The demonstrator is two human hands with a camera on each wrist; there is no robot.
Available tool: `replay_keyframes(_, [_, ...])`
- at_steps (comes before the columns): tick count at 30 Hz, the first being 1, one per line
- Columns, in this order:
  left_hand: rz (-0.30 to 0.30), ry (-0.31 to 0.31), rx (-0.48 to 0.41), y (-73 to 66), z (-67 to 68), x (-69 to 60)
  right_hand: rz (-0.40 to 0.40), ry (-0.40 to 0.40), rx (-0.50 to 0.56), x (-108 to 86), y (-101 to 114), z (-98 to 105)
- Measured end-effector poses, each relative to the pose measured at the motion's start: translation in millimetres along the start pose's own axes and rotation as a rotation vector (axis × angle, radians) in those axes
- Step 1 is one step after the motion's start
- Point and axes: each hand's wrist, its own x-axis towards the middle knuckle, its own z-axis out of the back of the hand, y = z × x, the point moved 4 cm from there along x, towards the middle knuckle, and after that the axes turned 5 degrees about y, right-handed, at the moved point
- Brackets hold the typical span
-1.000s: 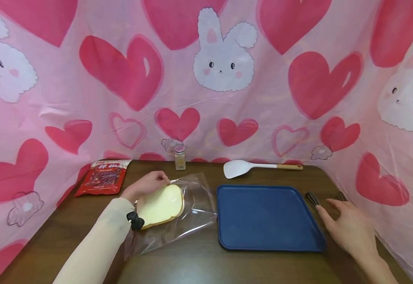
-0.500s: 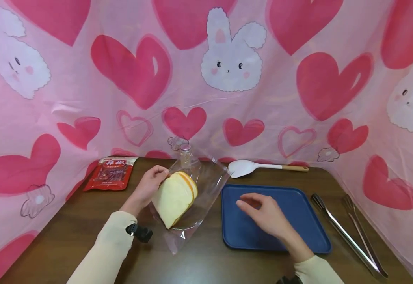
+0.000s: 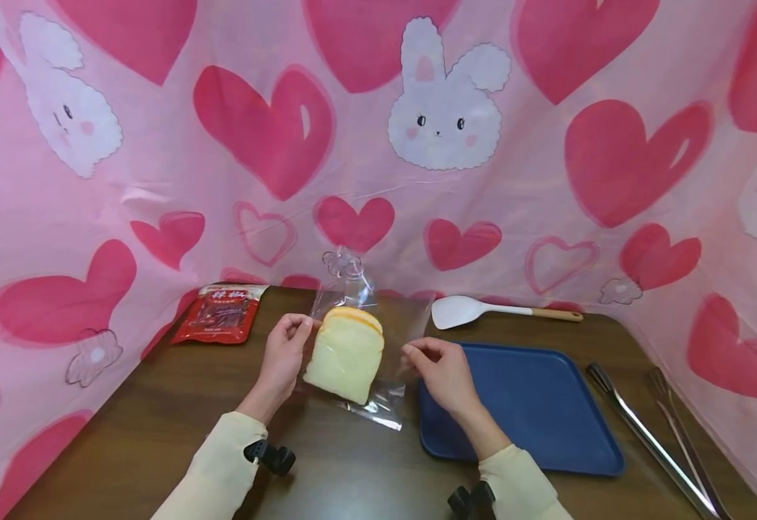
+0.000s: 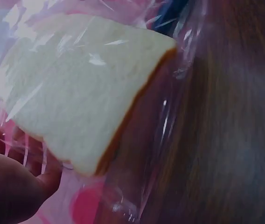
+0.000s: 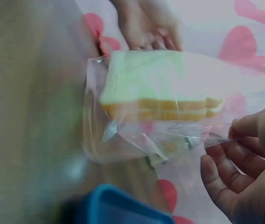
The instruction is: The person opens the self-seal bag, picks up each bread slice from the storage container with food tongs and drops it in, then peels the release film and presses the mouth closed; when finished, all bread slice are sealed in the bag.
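Note:
Two slices of bread (image 3: 344, 357) stand nearly upright inside a clear plastic bag (image 3: 404, 318), raised off the table. My left hand (image 3: 285, 354) pinches the bag's left side between thumb and fingers, close to the bread's edge. On the other side, my right hand (image 3: 442, 372) pinches the bag's right edge, in front of the blue tray (image 3: 521, 404). The right wrist view shows the brown crusts of both slices (image 5: 156, 105) and the plastic drawn toward the right thumb and fingers. Through the plastic, the small jar behind the bag is barely visible.
A red packet (image 3: 222, 315) lies at the back left. The white spatula (image 3: 461, 312) with a wooden handle rests behind the tray. Metal tongs (image 3: 654, 433) lie along the table's right side. A pink heart-patterned cloth (image 3: 365, 180) encloses the back and sides.
The left hand has lifted and tilted the bagged bread upright. From beside the tongs, the right hand has crossed leftward over the tray and taken hold of the bag's right edge.

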Motion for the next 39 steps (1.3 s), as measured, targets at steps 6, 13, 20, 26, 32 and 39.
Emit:
replay_keyframes(6, [-0.085,-0.025,0.060,-10.7,3.0,-12.8,0.040,-0.059,0.103,7.0,12.1,9.0])
replay_keyframes(13, [-0.106,0.077,0.174,-16.3,5.7,-23.7,0.042,-0.049,0.202,11.5,9.3,7.4])
replay_keyframes(20, [-0.160,0.159,0.214,-25.2,5.3,-27.9,0.050,-0.039,0.229,14.0,8.3,5.4])
replay_keyframes(26, [-0.142,0.112,0.194,-28.0,8.2,-30.3,0.018,-0.003,0.208,14.3,7.3,3.2])
replay_keyframes(32, [-0.218,0.036,0.171,-42.0,14.2,-33.8,0.055,-0.017,0.252,15.1,14.0,3.8])
replay_keyframes(39, [-0.202,0.074,0.137,-34.3,19.5,-29.5,-0.004,0.035,0.182,16.8,2.3,-0.1])
